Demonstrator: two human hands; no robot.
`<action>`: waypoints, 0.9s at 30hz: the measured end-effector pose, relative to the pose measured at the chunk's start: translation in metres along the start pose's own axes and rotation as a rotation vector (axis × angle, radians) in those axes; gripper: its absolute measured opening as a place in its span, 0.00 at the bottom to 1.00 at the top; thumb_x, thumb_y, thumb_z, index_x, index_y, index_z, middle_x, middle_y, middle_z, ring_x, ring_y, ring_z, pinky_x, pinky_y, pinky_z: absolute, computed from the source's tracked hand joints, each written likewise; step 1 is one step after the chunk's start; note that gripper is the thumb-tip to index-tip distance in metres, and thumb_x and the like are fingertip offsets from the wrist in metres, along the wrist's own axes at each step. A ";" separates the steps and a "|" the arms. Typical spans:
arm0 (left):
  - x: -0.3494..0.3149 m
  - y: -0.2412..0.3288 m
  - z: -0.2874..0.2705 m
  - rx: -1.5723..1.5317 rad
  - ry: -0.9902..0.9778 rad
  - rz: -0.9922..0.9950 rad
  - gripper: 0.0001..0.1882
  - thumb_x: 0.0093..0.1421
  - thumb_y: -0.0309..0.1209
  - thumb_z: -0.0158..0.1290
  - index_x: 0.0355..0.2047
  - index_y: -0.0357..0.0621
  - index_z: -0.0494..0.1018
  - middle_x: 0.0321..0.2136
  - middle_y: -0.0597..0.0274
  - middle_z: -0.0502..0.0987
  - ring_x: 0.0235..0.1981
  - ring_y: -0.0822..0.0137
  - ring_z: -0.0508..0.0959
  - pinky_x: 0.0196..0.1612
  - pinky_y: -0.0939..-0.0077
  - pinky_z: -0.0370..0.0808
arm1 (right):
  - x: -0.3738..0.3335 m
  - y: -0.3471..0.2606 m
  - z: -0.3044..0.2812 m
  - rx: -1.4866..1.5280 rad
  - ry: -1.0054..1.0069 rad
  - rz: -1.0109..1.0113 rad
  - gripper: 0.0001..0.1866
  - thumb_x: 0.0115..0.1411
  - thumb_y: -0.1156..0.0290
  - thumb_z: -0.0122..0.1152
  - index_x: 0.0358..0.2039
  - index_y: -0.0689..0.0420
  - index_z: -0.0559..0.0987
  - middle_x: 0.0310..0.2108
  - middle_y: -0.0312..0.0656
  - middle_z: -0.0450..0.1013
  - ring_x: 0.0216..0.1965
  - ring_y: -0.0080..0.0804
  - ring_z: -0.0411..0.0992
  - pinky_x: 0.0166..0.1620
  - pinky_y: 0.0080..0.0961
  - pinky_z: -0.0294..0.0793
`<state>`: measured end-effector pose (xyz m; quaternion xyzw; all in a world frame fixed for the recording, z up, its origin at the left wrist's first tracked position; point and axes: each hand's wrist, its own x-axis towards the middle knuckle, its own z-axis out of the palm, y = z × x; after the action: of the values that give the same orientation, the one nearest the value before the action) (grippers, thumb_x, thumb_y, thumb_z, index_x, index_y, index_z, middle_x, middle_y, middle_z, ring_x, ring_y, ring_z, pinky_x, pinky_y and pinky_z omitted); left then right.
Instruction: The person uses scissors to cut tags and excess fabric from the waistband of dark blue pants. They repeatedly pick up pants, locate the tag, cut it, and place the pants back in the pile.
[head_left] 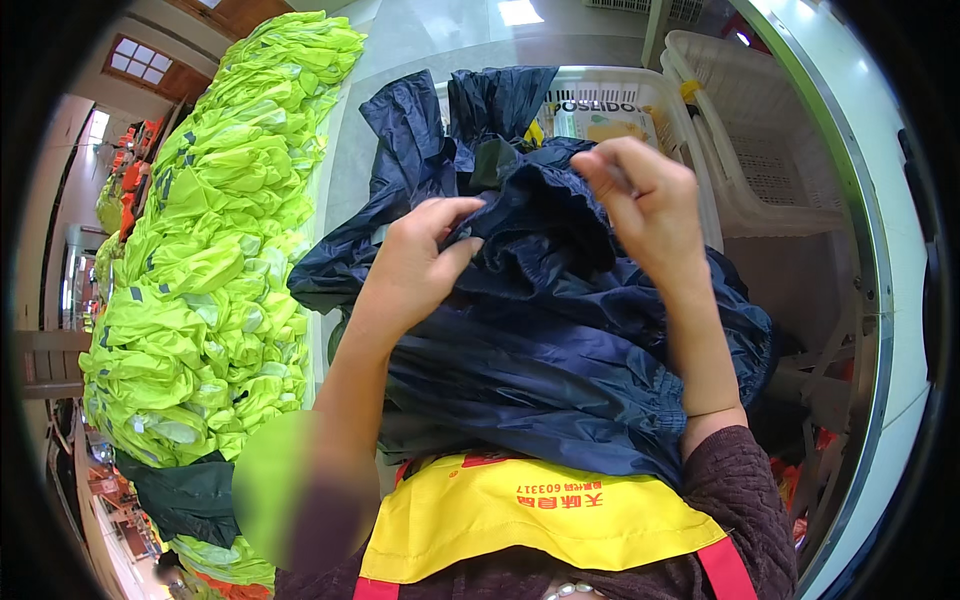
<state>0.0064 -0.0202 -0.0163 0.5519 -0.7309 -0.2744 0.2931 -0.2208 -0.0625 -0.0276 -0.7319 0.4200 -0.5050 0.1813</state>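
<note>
Navy garment (540,350) bunched up right in front of you — gathered opening (555,225) facing up.
Your left hand (425,250) is at the opening's left edge, thumb and fingers slightly parted; your right hand (650,195) is curled by the right edge. Can't tell if either's gripping. White crate (600,76) beyond, neon-yellow clothes (215,240) piled left — yellow apron (520,525) nearest you.

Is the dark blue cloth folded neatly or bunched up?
Bunched up: the cloth is crumpled, with loose wrinkles and no flat, squared folds.
</note>
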 end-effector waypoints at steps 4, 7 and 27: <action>-0.010 -0.015 0.004 -0.275 -0.061 -0.198 0.12 0.55 0.24 0.52 0.40 0.32 0.73 0.32 0.55 0.76 0.32 0.67 0.75 0.38 0.77 0.70 | -0.002 -0.008 0.001 0.166 -0.021 -0.218 0.16 0.50 0.67 0.67 0.39 0.56 0.78 0.36 0.47 0.74 0.27 0.41 0.74 0.29 0.25 0.73; -0.004 -0.001 0.008 -0.149 -0.088 0.152 0.11 0.55 0.23 0.52 0.39 0.33 0.73 0.32 0.54 0.76 0.33 0.64 0.76 0.39 0.75 0.70 | -0.012 -0.012 0.022 0.053 -0.212 -0.273 0.21 0.47 0.71 0.67 0.43 0.56 0.76 0.42 0.46 0.73 0.32 0.41 0.75 0.33 0.26 0.75; -0.007 -0.009 0.014 -0.399 -0.179 -0.110 0.10 0.54 0.21 0.55 0.38 0.35 0.74 0.30 0.71 0.75 0.29 0.81 0.72 0.35 0.85 0.69 | -0.006 0.010 0.022 0.115 -0.126 0.041 0.09 0.56 0.68 0.61 0.29 0.61 0.74 0.22 0.50 0.70 0.24 0.47 0.71 0.28 0.30 0.69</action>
<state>0.0030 -0.0141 -0.0331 0.4955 -0.6539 -0.4772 0.3149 -0.2068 -0.0667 -0.0472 -0.7418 0.3929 -0.4776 0.2593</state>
